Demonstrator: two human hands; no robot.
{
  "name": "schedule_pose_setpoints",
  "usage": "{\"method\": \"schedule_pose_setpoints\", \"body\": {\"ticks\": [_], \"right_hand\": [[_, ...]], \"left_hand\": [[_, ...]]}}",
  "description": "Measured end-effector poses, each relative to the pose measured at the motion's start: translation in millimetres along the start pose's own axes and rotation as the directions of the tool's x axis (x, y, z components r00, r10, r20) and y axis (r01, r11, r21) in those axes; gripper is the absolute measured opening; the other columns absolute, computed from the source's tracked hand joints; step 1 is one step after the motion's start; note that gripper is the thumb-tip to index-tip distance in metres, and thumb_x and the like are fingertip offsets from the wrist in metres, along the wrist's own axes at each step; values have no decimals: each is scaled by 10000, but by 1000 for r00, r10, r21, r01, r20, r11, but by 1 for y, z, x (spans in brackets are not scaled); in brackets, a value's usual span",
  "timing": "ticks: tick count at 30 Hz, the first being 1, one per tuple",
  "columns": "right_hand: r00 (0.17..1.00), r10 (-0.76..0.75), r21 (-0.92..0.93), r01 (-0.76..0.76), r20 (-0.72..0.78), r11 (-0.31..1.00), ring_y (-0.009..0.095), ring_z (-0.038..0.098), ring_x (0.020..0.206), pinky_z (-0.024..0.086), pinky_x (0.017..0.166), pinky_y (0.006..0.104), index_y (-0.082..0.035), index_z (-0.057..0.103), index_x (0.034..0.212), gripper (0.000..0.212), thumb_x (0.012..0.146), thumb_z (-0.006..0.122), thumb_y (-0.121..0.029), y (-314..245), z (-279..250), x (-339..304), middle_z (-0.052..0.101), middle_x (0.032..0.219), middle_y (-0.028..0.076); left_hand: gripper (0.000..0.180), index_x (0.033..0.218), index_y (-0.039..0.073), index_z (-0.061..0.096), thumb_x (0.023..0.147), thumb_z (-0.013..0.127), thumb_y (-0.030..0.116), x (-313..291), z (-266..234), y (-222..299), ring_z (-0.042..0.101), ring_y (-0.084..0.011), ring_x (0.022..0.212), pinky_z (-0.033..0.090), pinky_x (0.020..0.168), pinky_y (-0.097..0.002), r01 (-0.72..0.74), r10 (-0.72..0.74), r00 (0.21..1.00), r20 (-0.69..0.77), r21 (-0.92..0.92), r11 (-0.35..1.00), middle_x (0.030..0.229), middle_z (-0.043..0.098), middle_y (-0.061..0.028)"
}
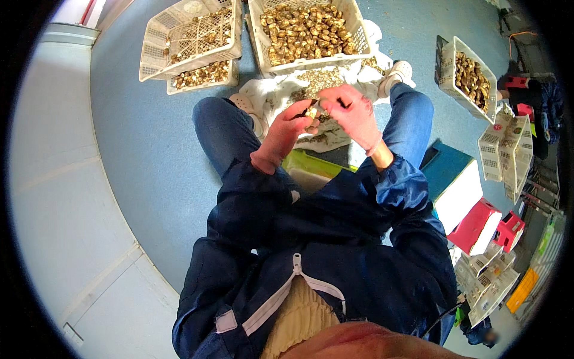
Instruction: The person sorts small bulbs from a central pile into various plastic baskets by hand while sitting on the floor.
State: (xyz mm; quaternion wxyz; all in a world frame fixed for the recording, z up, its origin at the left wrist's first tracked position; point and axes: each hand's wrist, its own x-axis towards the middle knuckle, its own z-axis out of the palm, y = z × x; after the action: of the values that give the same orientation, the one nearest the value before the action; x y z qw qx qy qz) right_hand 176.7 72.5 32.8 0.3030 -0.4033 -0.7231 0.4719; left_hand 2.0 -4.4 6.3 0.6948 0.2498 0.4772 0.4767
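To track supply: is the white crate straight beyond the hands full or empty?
The crate isn't empty: brown and cream pieces cover its base. Whether it's full, cannot tell; depth is hidden.

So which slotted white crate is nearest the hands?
The top-middle crate, heaped with brown pieces, just beyond the hands. The overlapping crates stand off left; the remaining crates are farther away, right.

The room is laid with a blue floor (149, 149). Along its left edge, it is bordered by a pale wall (60, 143), divided by seams. Toward its right edge, red stools (475, 227) are placed, one white side being brightly lit.
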Motion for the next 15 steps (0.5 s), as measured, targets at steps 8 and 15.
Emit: {"method": "schedule_pose_setpoints", "body": {"ticks": [8, 15], "right_hand": [[996, -87, -57, 88, 21, 994, 197, 627, 840, 490, 727, 302, -77, 696, 1024, 190, 850, 650, -136, 1, 1, 2, 654, 945, 86], [999, -53, -106, 53, -4, 993, 192, 613, 794, 487, 702, 291, -85, 697, 1019, 190, 834, 667, -121, -2, 3, 1, 636, 901, 78]], "left_hand": [[437, 1280, -12, 528, 856, 585, 79, 3, -7, -6, 583, -123, 958, 490, 836, -268, -64, 64, 998, 19, 40, 997, 1111, 611, -55], [428, 1248, -17, 546, 829, 558, 69, 4, -4, -3, 551, -97, 888, 465, 819, -243, -112, 110, 994, 20, 206, 972, 1034, 594, -30]]}}
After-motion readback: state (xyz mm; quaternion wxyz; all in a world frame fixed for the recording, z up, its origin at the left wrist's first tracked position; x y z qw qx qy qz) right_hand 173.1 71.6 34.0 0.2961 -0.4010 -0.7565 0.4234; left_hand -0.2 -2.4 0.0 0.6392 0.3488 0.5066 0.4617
